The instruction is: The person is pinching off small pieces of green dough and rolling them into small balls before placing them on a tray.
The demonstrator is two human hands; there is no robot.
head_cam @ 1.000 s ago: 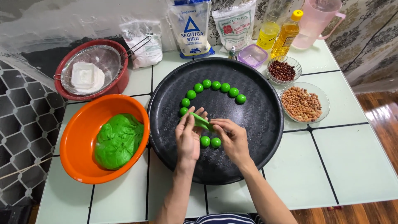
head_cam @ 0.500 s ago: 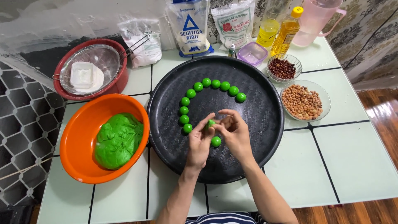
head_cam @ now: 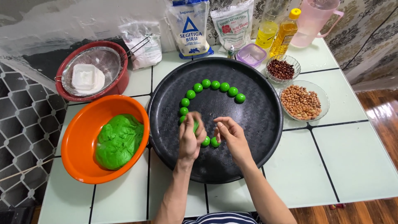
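- Head view, hands: left hand (head_cam: 190,139) sits over the seven o'clock part of the round black textured tray (head_cam: 257,137), fingers curled and pressed together around a small lump of green dough (head_cam: 195,125) that peeps out at its upper edge; the closed grip suits soft dough that has to be shaped.
- Right hand (head_cam: 230,135) hovers just beside it, toward the tray's middle, fingers loosely bent and holding nothing that I can see.
- Smooth green dough balls (head_cam: 214,85) curve in an arc from one o'clock round to nine o'clock on the tray, apart or barely touching, probably so they do not stick; two more (head_cam: 210,142) lie touching between the hands.
- Orange plastic bowl (head_cam: 78,166) at nine o'clock of the tray holds a lumpy, glossy mass of green dough (head_cam: 118,141), within easy reach of the left hand.
- Glass dish of pale peanuts (head_cam: 301,101) sits at three o'clock, a smaller glass dish of dark red beans (head_cam: 282,69) at two o'clock.
- Red bowl with a metal sieve (head_cam: 89,74) stands at ten o'clock; flour bags (head_cam: 191,27) and yellow oil bottles (head_cam: 284,33) line the far edge of the white tiled table (head_cam: 352,157).
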